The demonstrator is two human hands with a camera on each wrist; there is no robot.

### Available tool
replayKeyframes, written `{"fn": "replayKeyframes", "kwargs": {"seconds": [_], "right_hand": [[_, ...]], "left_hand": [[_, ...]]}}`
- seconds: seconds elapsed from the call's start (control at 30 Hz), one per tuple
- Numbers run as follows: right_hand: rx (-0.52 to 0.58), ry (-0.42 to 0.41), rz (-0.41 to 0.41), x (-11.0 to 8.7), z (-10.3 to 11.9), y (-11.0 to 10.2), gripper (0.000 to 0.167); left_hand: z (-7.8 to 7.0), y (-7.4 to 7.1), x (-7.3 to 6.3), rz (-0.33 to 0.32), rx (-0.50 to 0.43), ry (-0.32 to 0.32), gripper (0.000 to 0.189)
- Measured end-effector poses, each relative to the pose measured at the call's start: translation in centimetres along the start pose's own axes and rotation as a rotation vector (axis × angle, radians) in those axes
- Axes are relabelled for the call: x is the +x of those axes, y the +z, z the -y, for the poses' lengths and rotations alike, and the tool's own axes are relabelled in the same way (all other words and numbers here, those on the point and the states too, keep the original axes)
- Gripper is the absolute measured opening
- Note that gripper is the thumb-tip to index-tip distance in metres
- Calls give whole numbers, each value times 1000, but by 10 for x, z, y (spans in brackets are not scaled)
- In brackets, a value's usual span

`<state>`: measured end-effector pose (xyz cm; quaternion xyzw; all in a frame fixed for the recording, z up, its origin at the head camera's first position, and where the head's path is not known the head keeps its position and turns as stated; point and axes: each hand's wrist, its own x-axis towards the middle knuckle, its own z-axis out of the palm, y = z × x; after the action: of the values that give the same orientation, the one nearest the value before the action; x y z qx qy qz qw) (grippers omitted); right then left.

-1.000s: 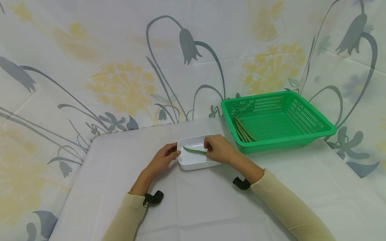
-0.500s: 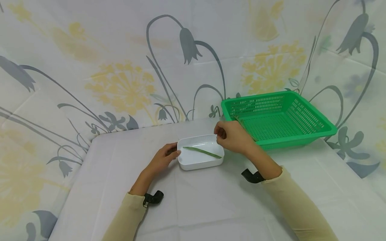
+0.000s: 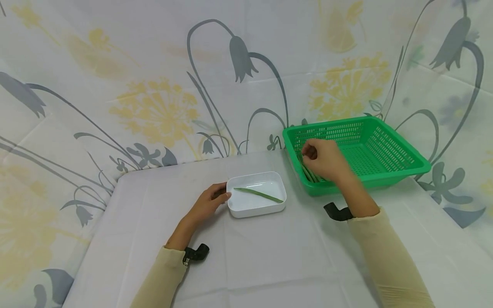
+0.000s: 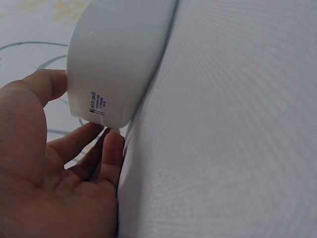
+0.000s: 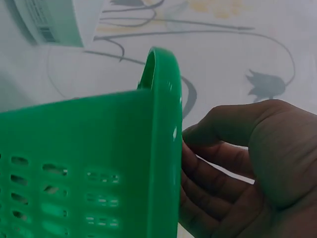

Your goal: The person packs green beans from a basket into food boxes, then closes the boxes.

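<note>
A white rectangular dish (image 3: 256,211) stands on the cloth with one green bean (image 3: 258,194) lying slantwise inside. My left hand (image 3: 208,203) holds the dish's left end, thumb near the rim; small dark lettering marks that wall in the left wrist view, where the fingers (image 4: 77,141) press against the dish. Over the left part of a green plastic basket (image 3: 366,182) hovers my right hand (image 3: 327,160), fingers loosely bent and nothing seen between them. Just below it lie several green beans (image 3: 309,174). In the right wrist view the basket's rim (image 5: 166,129) hides the fingertips.
White cloth (image 3: 250,265) covers the table. Behind it hangs a floral-printed sheet (image 3: 154,85), close to the basket's far side. Each forearm carries a black wrist mount (image 3: 197,252) just past the hand.
My right hand has left the dish and moved right and away from me, over the basket. The bean it was touching now lies free in the dish. My left hand has stayed put.
</note>
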<state>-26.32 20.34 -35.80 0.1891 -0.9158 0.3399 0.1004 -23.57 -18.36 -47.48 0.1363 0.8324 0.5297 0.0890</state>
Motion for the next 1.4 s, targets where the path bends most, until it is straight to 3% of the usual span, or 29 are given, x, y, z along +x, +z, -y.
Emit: {"fn": "replayKeyframes", "kwargs": {"seconds": [0.33, 0.7, 0.9, 1.13, 1.4], "right_hand": [[-102, 105, 48, 0, -28, -14, 16], [-220, 174, 233, 9, -56, -10, 30], [-222, 197, 385, 11, -63, -7, 27], [-213, 221, 506, 12, -63, -7, 32], [-209, 196, 568, 14, -63, -4, 31]], "left_hand": [[1, 0, 1, -3, 13, -20, 57], [0, 0, 1, 0, 9, 9, 57], [2, 1, 2, -5, -2, 13, 57], [7, 3, 4, -12, -10, 23, 57], [5, 2, 4, -19, 14, 26, 55]]}}
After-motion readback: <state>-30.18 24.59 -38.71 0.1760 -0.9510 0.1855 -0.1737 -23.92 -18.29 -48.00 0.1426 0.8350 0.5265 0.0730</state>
